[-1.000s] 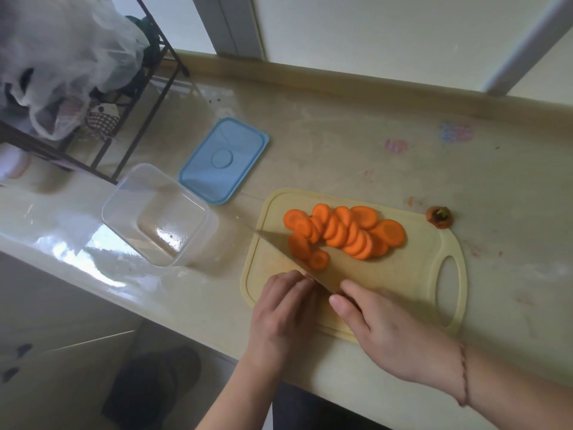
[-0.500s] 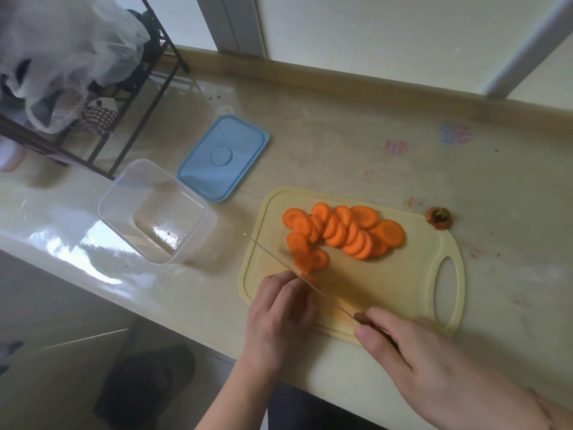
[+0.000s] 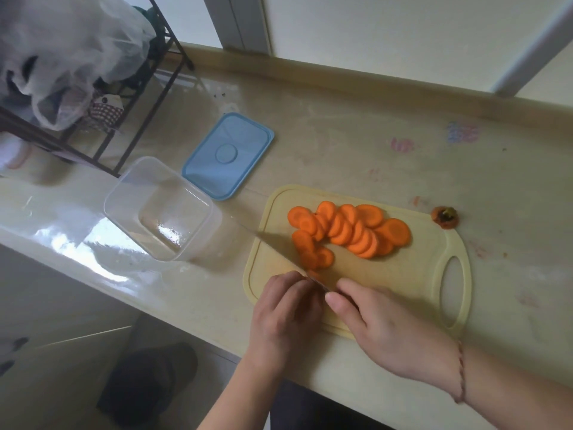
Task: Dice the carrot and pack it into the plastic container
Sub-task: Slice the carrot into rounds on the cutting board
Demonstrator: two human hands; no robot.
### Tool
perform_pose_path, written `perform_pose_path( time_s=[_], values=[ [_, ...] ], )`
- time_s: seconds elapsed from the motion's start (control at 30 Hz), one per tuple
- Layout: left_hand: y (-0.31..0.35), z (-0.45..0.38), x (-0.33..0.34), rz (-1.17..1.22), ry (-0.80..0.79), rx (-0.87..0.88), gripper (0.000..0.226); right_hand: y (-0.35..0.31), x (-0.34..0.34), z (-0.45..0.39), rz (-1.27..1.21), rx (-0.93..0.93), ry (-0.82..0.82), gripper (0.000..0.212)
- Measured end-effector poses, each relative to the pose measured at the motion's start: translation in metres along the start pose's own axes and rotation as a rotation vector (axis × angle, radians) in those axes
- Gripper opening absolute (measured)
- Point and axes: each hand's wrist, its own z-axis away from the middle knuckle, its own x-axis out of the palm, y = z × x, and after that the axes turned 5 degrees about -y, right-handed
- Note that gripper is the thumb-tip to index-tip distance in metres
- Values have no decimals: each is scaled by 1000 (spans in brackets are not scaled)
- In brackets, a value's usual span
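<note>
Right hand (image 3: 381, 327) grips the knife (image 3: 279, 252) on the cutting board (image 3: 403, 274), left hand (image 3: 285, 311) curls beside it, slices (image 3: 347, 231) piled; the container (image 3: 161, 209) holds no carrot.

knife (image 3: 279, 256) blade motion-blurred; its handle and the carrot piece hidden under the hands.

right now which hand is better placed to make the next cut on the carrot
Right. The right hand grips the knife, its blade beside the carrot slices; the left hand steadies a piece.
</note>
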Motion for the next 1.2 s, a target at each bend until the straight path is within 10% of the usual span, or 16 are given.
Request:
perform_pose_path(
  time_s=[1.2],
  values=[
    [1,16,-4,-69,56,-86,7,-10,-16,28,-24,-4,-46,37]
  ],
)
